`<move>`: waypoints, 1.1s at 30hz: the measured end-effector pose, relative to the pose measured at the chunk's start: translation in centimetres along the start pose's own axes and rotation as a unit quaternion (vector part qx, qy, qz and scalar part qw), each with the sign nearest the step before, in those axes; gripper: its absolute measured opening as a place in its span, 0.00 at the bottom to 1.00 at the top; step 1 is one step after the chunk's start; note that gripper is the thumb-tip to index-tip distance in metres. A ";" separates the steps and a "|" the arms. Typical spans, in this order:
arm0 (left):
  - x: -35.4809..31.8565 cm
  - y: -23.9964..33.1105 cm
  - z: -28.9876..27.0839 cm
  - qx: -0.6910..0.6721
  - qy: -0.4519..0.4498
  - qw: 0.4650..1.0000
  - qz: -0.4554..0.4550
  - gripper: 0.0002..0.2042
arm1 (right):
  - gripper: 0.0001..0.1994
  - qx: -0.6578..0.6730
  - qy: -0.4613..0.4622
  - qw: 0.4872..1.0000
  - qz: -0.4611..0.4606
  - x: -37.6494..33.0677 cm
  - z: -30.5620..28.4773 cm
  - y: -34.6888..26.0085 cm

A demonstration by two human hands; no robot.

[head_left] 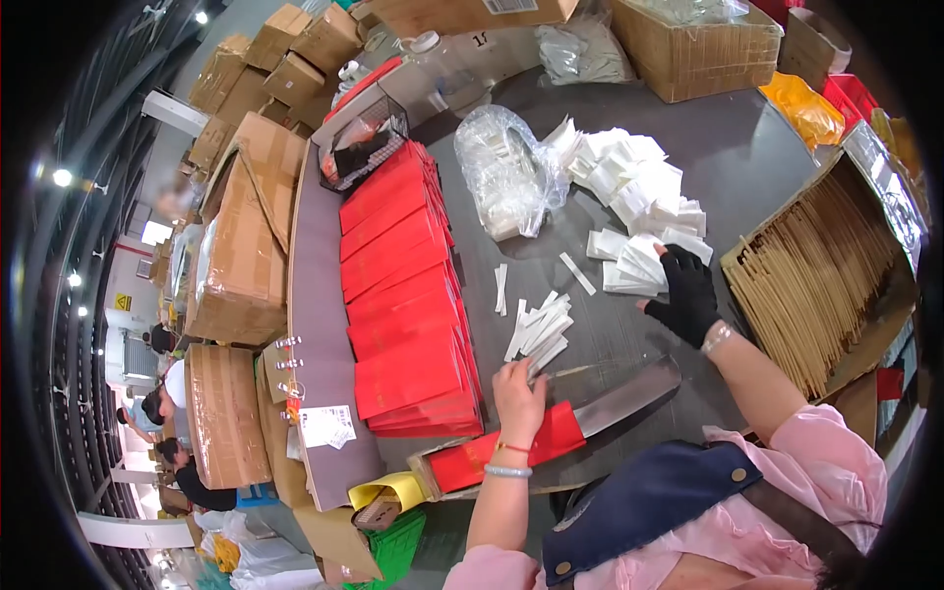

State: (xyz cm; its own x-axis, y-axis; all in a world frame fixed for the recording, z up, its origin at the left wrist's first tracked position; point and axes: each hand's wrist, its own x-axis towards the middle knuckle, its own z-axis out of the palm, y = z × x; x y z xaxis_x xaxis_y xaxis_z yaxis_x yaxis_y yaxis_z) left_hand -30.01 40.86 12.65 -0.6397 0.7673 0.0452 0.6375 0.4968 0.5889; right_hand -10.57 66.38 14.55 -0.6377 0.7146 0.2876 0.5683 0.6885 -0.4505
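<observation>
My bare left hand point(519, 401), with bracelets at the wrist, is at the near end of a loose pile of narrow white strips point(543, 326). Its fingertips close on the strip ends. Under that forearm lies a red sleeve point(556, 435), with a long shiny silver-grey flat piece point(629, 398) reaching out to its right. My right hand point(686, 297) wears a black fingerless glove. Its fingers are apart, and the fingertips touch the near edge of flat white packets point(629, 264). More white packets point(629, 167) are heaped behind these.
Overlapping red sleeves point(408, 295) form a long row at the left. A clear plastic bag point(506, 172) lies mid-table. To the right stands an open carton point(816, 275) of upright brown card pieces. A wire basket point(366, 147) and cartons point(698, 49) line the far side; a yellow roll point(388, 489) is near left.
</observation>
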 end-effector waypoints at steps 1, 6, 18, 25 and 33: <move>1.1 -0.5 0.1 0.050 0.004 0.999 0.014 0.17 | 0.43 0.000 0.007 1.000 -0.001 0.7 0.3 0.2; 2.3 -1.3 0.9 0.071 -0.008 0.996 0.062 0.06 | 0.29 -0.051 -0.072 0.996 -0.034 0.8 2.5 2.5; 1.9 -0.3 -2.7 0.081 -0.043 0.994 0.053 0.06 | 0.25 -0.011 -0.139 0.948 -0.287 -2.2 0.5 -0.9; 3.5 5.3 -0.8 -0.067 -0.047 0.994 0.075 0.06 | 0.23 0.123 -0.001 0.991 -0.053 -4.4 -7.3 2.7; 9.2 6.1 4.9 0.020 -0.135 0.975 0.177 0.14 | 0.16 -0.055 0.150 0.962 0.220 -14.6 -13.8 21.8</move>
State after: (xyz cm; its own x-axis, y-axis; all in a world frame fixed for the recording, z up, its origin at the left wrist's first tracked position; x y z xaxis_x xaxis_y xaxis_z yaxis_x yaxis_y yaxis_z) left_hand -29.87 52.94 12.68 -0.2441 0.9695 0.0225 0.8175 0.1932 0.5425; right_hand 18.32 72.67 12.20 -0.1533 0.9319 0.3287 0.8106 0.3088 -0.4976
